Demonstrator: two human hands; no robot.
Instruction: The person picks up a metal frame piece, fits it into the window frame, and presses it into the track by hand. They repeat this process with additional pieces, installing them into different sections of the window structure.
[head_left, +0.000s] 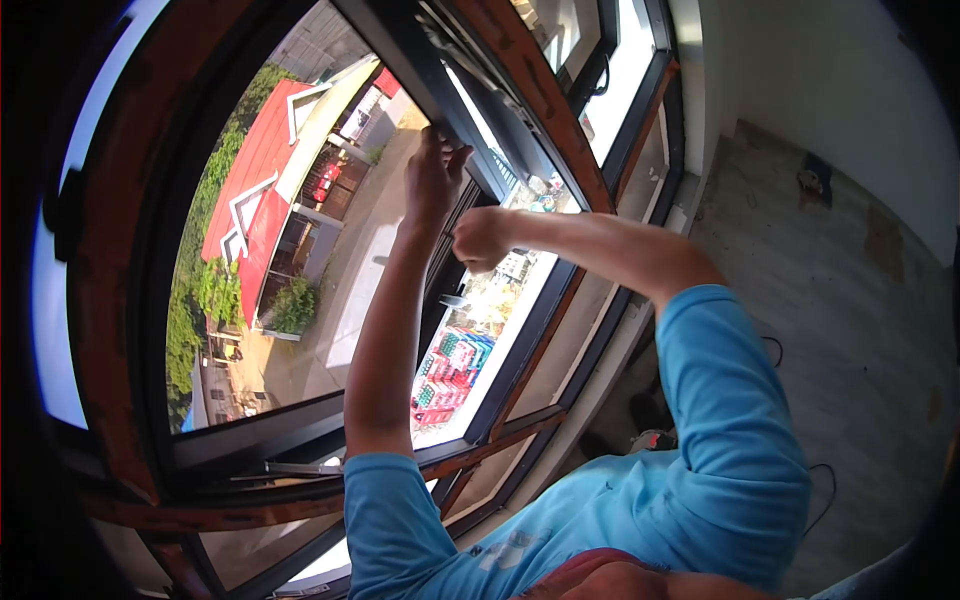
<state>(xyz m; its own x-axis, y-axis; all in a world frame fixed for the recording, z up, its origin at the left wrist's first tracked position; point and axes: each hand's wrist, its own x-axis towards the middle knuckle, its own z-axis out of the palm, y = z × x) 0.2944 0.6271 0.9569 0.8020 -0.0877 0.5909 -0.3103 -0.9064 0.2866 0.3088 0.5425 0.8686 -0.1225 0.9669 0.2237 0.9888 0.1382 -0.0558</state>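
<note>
An open dark-framed window sash (pixel 425 75) stands in front of me, its glass pane (pixel 335 215) letting the street show through. My left hand (pixel 434 180) is raised to the sash's edge, with the fingers curled round the dark frame. Just below and to the right, my right hand (pixel 482 240) is closed in a fist beside the same edge. Whatever is in that fist, if anything, is hidden. A small light-coloured window handle (pixel 453 300) sticks out from the sash below my right hand. Near the bottom of the sash lies a metal stay arm (pixel 300 468).
Brown-and-black window framing (pixel 530 75) surrounds the opening. Another window with a black handle (pixel 602 76) is at upper right. A tiled floor (pixel 830 330) lies to the right, with a partly hidden red-and-dark object (pixel 652 440) near my side. Stacked crates (pixel 455 365) stand outside.
</note>
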